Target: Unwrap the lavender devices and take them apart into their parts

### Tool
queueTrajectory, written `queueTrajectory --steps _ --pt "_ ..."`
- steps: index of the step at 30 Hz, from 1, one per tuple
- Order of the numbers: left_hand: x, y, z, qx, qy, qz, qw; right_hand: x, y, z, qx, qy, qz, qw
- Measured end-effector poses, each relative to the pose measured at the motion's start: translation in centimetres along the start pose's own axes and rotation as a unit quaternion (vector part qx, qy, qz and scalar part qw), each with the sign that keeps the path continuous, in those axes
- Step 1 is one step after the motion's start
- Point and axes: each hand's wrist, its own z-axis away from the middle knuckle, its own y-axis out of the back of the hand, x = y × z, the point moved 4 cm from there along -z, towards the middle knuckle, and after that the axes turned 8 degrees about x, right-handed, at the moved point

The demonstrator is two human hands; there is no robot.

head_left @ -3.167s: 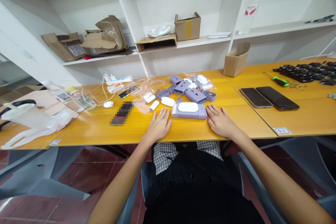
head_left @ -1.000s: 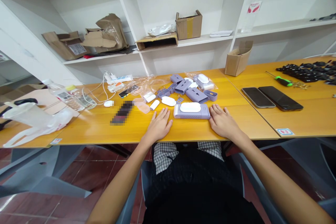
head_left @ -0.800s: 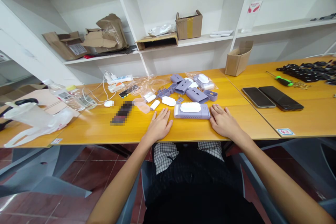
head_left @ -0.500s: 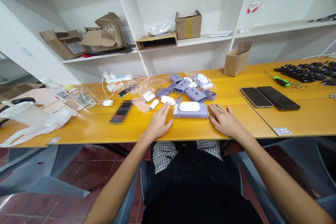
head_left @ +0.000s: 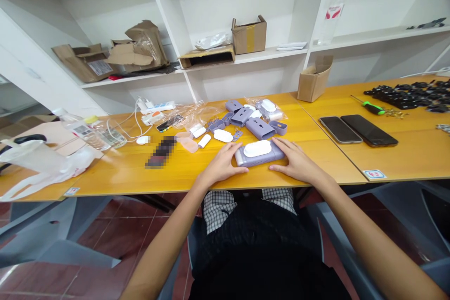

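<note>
A white-topped lilac plastic case (head_left: pixel 259 160) sits on the table between the hands; the left hand (head_left: pixel 222 165) and right hand (head_left: pixel 296 163) clasp its two ends from either side.

Two smartphones (head_left: pixel 369 130) — green-handled screwdriver (head_left: pixel 373 108) beyond.

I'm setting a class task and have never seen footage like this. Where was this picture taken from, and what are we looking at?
One camera worn on a person's head looks forward and down, so the bare arms are the wearer's own. The left hand and right hand lie against either end of a lilac plastic case with a white oval top, on a yellow table. Other lilac and white parts lie beyond it.
</note>
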Motion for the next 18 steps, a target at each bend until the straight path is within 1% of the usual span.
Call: queueTrajectory --steps 5,9,14,18 --pt "-0.1 0.3 0.2 -0.026 -0.015 0.024 0.999 0.3 0.1 0.0 0.015 0.007 -0.014 1.0" --pt "-0.5 0.7 0.1 -0.023 -0.011 0.038 0.999 0.1 0.1 -0.1 0.021 0.018 -0.015 1.0" --pt "-0.6 0.9 0.2 -0.009 0.007 0.002 1.0 0.0 -0.2 -0.1 0.018 0.03 -0.022 0.999" --pt "-0.7 1.4 0.0 -0.022 0.004 -0.017 1.0 0.0 -0.2 0.0 0.017 0.035 -0.018 0.999"
